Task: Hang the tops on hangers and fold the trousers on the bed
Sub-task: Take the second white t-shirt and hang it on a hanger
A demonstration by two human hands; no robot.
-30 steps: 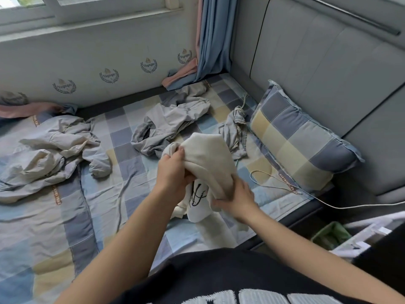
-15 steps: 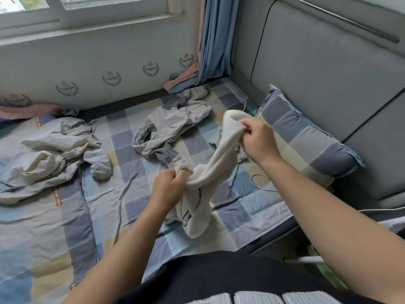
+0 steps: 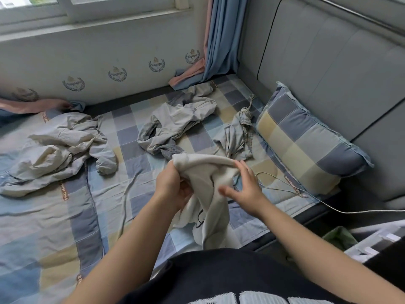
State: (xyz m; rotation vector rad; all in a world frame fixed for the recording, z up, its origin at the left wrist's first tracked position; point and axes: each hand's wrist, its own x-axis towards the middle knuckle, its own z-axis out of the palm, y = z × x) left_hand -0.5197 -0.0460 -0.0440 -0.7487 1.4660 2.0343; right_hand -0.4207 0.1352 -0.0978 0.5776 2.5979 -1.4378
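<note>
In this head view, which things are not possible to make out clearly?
All in the head view:
- Cream garment: bunched in the left hand, so top or trousers is unclear; its dark print is folded in.
- Right hand: fingers motion-blurred.
- White object: cut off by the right edge.

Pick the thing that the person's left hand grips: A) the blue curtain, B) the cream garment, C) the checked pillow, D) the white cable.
B: the left hand grips a bunched fold of the cream garment, which hangs down over the checked bedsheet.
</note>
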